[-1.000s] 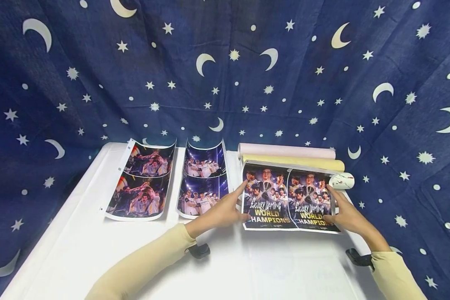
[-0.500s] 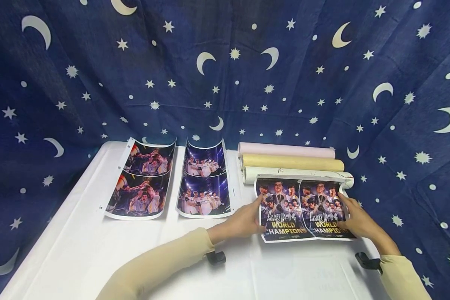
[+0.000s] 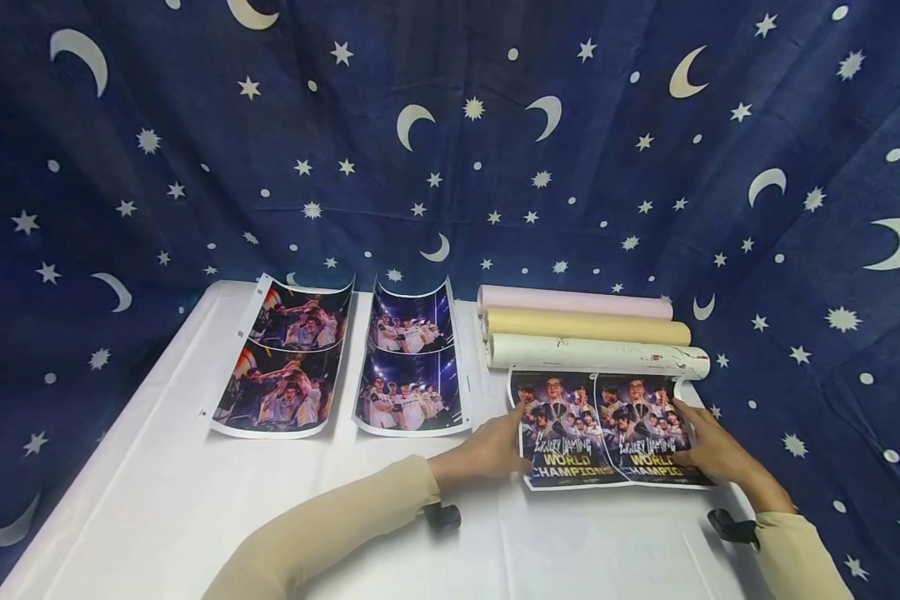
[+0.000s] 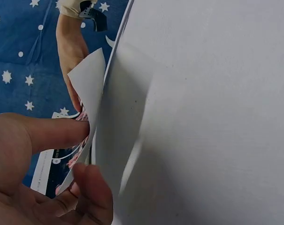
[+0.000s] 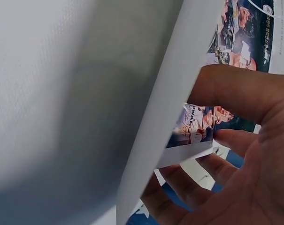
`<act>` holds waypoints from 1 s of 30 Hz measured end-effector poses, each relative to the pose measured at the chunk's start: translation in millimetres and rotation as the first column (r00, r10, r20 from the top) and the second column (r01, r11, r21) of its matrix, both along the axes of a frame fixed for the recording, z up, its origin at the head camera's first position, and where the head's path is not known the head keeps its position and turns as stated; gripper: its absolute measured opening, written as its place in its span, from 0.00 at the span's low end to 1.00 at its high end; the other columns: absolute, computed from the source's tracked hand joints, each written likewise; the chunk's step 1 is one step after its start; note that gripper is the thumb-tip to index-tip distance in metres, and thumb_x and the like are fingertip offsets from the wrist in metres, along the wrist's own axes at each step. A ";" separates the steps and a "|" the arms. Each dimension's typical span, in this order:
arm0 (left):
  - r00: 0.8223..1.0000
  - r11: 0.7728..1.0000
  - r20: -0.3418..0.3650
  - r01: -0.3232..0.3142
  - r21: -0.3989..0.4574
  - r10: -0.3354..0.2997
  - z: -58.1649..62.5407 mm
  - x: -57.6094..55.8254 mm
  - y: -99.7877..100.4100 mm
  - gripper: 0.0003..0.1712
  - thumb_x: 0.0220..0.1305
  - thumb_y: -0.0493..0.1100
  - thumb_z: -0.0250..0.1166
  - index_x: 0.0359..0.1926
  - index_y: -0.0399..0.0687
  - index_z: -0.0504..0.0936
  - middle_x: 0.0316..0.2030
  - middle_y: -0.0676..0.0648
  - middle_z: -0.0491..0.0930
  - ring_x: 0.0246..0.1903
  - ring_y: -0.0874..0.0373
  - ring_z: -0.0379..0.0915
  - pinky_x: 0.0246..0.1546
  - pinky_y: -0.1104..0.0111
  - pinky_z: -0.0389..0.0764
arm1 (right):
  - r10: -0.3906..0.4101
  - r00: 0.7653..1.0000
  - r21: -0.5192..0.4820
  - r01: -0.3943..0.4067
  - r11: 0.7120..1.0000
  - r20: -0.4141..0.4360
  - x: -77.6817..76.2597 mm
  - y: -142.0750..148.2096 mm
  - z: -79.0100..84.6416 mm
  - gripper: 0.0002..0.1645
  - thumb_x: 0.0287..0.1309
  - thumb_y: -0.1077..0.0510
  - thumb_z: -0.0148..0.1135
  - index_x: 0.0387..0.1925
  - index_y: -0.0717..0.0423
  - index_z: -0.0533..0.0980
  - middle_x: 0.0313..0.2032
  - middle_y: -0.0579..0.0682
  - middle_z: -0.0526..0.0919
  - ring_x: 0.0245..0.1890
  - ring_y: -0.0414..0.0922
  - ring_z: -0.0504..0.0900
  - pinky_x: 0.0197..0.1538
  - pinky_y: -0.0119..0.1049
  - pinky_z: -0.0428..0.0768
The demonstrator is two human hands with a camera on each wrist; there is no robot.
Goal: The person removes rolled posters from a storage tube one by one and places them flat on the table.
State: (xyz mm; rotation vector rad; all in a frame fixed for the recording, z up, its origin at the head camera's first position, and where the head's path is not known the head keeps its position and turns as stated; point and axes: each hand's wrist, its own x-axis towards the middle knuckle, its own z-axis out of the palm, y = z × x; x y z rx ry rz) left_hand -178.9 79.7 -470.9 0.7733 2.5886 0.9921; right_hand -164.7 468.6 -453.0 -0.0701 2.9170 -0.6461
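Note:
A glossy printed sheet [image 3: 570, 442] with two copies of a "World Champions" group picture lies between my hands, at the right of the table in the head view. My left hand [image 3: 487, 450] pinches its left edge; in the left wrist view the sheet's white underside [image 4: 90, 77] bends up beside the fingers. On the opposite edge, my right hand [image 3: 720, 450] holds the sheet, thumb on one face and fingers around the border. The right wrist view shows the sheet curling away from the table surface near that hand [image 5: 273, 112]. Its lower border looks slightly raised.
Behind the held sheet lie three rolls: pink [image 3: 573, 302], yellow [image 3: 585, 327] and white with a branch pattern [image 3: 596, 354]. Two curved printed sheets, one reddish [image 3: 281, 383] and one bluish [image 3: 412, 383], rest left on the white table [image 3: 157, 500]. A star-patterned cloth [image 3: 345, 125] hangs behind.
Both hands have brought the held sheet toward me and slightly right, off the rolls. The white patterned roll, mostly covered before, now shows. The two left sheets stayed put.

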 end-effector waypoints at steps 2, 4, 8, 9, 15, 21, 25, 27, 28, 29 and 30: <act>1.000 1.000 0.005 -0.012 -0.011 0.012 -0.9 -0.6 0.4 0.63 0.45 0.48 0.78 0.75 0.37 0.51 0.61 0.38 0.76 0.56 0.46 0.78 0.58 0.62 0.79 | 0.008 1.000 0.000 -0.008 1.000 -0.001 -1.9 -0.4 -3.9 0.64 0.37 0.66 0.73 0.73 0.73 0.46 0.63 0.80 0.54 0.61 0.78 0.58 0.58 0.75 0.60; 1.000 0.999 0.007 -0.024 -0.022 0.024 -1.4 -0.4 0.1 0.63 0.44 0.48 0.79 0.75 0.36 0.52 0.60 0.38 0.77 0.55 0.46 0.78 0.56 0.61 0.79 | 0.015 1.000 0.020 -0.015 1.000 -0.004 -3.5 -1.7 -7.4 0.64 0.37 0.66 0.73 0.72 0.74 0.47 0.62 0.79 0.55 0.61 0.78 0.59 0.58 0.74 0.61; 1.000 0.998 -0.007 -0.026 -0.050 0.025 -2.8 0.4 -1.9 0.61 0.45 0.47 0.79 0.74 0.35 0.53 0.58 0.38 0.79 0.54 0.45 0.79 0.56 0.60 0.80 | 0.011 1.000 0.058 -0.010 0.998 -0.004 -4.7 -7.5 -8.9 0.63 0.37 0.65 0.74 0.72 0.74 0.49 0.61 0.78 0.58 0.59 0.78 0.62 0.58 0.73 0.65; 1.000 0.998 -0.010 -0.023 -0.053 0.023 -2.9 0.6 -2.8 0.61 0.46 0.46 0.78 0.74 0.34 0.53 0.58 0.38 0.79 0.54 0.45 0.79 0.56 0.60 0.79 | 0.010 1.000 0.063 -0.009 0.998 -0.007 -4.7 -9.2 -8.3 0.62 0.37 0.64 0.74 0.71 0.74 0.50 0.61 0.78 0.59 0.59 0.78 0.63 0.58 0.72 0.66; 0.999 0.995 -0.025 -0.024 -0.096 0.022 -5.4 0.2 -5.9 0.60 0.47 0.47 0.78 0.74 0.33 0.53 0.58 0.38 0.79 0.53 0.45 0.80 0.56 0.61 0.80 | -0.001 1.000 0.049 0.000 0.999 0.015 -7.5 -13.2 -7.5 0.60 0.39 0.64 0.73 0.71 0.74 0.50 0.61 0.78 0.58 0.58 0.78 0.64 0.57 0.73 0.66; 0.999 0.983 -0.005 -0.047 -0.179 0.047 -5.6 -0.4 -4.9 0.58 0.52 0.54 0.74 0.76 0.41 0.52 0.47 0.38 0.84 0.38 0.47 0.84 0.40 0.62 0.84 | 0.030 0.999 0.050 -0.029 0.998 -0.016 -8.1 -6.8 -9.9 0.56 0.43 0.62 0.74 0.69 0.78 0.54 0.59 0.79 0.61 0.53 0.75 0.71 0.52 0.67 0.73; 0.999 0.981 0.008 -0.036 -0.192 0.038 -1.4 0.4 -6.7 0.52 0.58 0.55 0.69 0.76 0.48 0.52 0.32 0.40 0.85 0.23 0.52 0.79 0.26 0.64 0.80 | 0.065 0.997 0.019 -0.064 0.998 -0.038 -3.5 -2.8 -10.3 0.53 0.45 0.61 0.73 0.67 0.80 0.56 0.58 0.79 0.64 0.52 0.74 0.73 0.51 0.66 0.75; 1.000 0.985 0.013 -0.025 -0.169 0.028 0.5 1.7 -8.7 0.50 0.60 0.56 0.67 0.76 0.50 0.52 0.24 0.43 0.82 0.18 0.54 0.75 0.21 0.66 0.77 | 0.069 0.997 0.016 -0.068 0.998 -0.042 -1.0 -1.6 -10.0 0.51 0.48 0.60 0.73 0.67 0.79 0.57 0.57 0.79 0.65 0.52 0.74 0.73 0.51 0.66 0.74; 1.000 0.988 0.012 -0.019 -0.153 0.021 2.0 2.6 -10.0 0.49 0.61 0.56 0.66 0.76 0.50 0.53 0.21 0.45 0.80 0.16 0.55 0.74 0.19 0.66 0.75 | 0.064 0.997 0.021 -0.063 0.998 -0.046 0.0 -1.0 -10.0 0.50 0.50 0.59 0.72 0.67 0.78 0.57 0.57 0.78 0.66 0.52 0.74 0.73 0.51 0.66 0.74; 1.000 0.991 0.013 -0.015 -0.136 0.017 3.9 4.1 -11.3 0.48 0.62 0.56 0.65 0.76 0.49 0.53 0.19 0.47 0.78 0.15 0.56 0.73 0.17 0.67 0.74 | 0.059 0.997 0.031 -0.057 0.998 -0.054 0.8 -0.4 -9.6 0.49 0.52 0.57 0.71 0.67 0.77 0.58 0.56 0.77 0.66 0.52 0.73 0.73 0.50 0.66 0.74; 1.000 0.993 0.013 -0.011 -0.118 0.012 6.4 5.9 -13.0 0.47 0.62 0.56 0.65 0.75 0.48 0.54 0.17 0.49 0.76 0.14 0.57 0.71 0.16 0.67 0.73 | 0.047 0.997 0.040 -0.045 0.998 -0.060 1.4 -0.1 -9.0 0.47 0.55 0.55 0.70 0.67 0.75 0.59 0.56 0.76 0.67 0.52 0.72 0.74 0.49 0.64 0.75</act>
